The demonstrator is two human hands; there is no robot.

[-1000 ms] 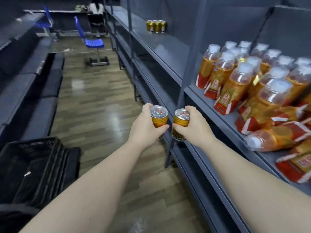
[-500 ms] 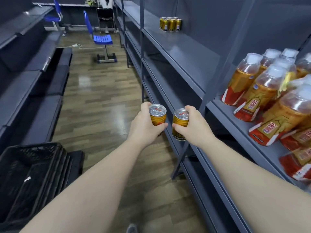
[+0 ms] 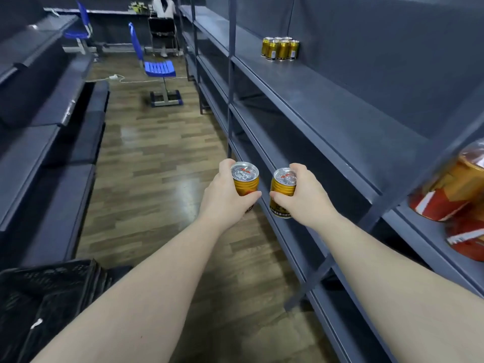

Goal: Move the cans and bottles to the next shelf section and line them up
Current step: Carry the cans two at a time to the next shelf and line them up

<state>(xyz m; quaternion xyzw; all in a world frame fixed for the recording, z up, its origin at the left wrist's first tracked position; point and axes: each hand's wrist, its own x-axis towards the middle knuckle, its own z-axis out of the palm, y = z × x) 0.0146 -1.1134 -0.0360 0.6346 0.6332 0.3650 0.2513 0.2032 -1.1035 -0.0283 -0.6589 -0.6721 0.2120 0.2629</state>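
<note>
Shelf (image 3: pixel 340 113) at right carries a far can cluster (image 3: pixel 280 49) and near bottles (image 3: pixel 455 189). Left grip (image 3: pixel 222 199) clasps the left can (image 3: pixel 245 180), right grip (image 3: pixel 305 199) the right can (image 3: pixel 282 189), both upright beside the shelf edge; crate (image 3: pixel 52 292) near left.

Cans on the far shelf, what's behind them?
Behind the cans only the dark back panel of the shelf shows. The front cans cover most of the rear ones, so their number cannot be told.
</note>
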